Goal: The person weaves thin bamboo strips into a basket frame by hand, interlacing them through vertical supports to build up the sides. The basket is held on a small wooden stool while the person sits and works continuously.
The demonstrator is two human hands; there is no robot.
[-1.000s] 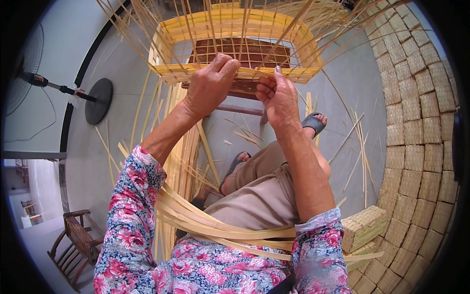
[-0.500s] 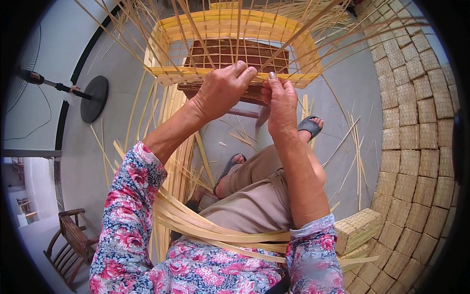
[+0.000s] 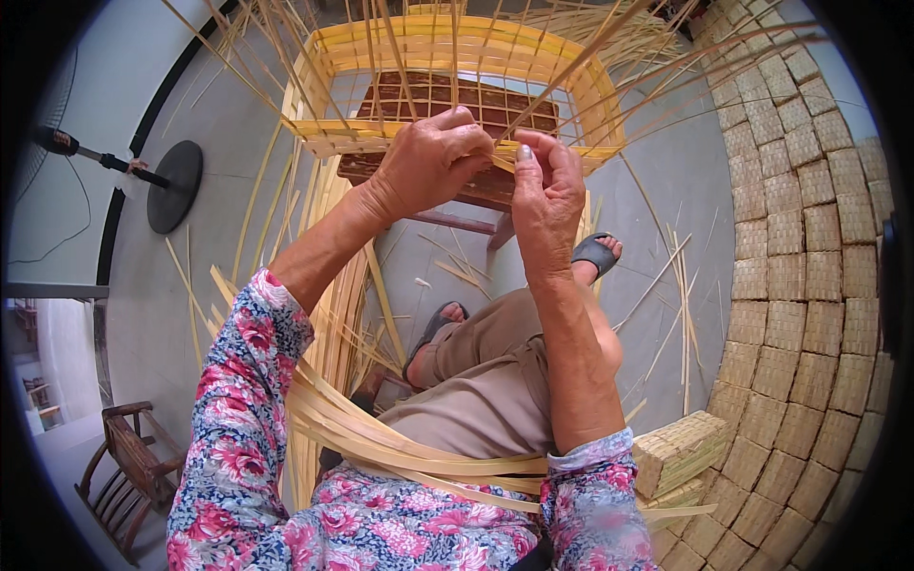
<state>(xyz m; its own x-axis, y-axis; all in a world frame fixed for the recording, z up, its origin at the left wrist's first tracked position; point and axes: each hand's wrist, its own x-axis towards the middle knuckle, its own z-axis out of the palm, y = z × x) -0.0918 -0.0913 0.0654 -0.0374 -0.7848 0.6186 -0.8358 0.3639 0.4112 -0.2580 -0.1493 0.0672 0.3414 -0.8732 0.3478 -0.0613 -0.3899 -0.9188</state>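
Note:
A partly woven bamboo basket [image 3: 319,71] with a yellow banded wall and an open grid bottom rests on a dark red wooden stool [image 3: 381,169]. Long thin stakes fan up and out from its wall. My left hand [image 3: 433,162] is closed at the near side of the wall, pinching a bamboo strip there; its fingertips are partly hidden. Close on its right, my right hand [image 3: 549,186] has its thumb raised and its fingers bent round the same near wall. The strip runs between the two hands.
Loose bamboo strips [image 3: 409,447] lie across my lap, and more are scattered over the grey floor [image 3: 657,276]. Stacked woven blocks [image 3: 790,324] line the right side. A standing fan's round base [image 3: 175,187] is at left, with a wooden chair [image 3: 138,457] lower left.
My right index finger has lifted and spread from the thumb. My left hand has shifted slightly left and turned at the basket's near wall. The whole view has moved a little.

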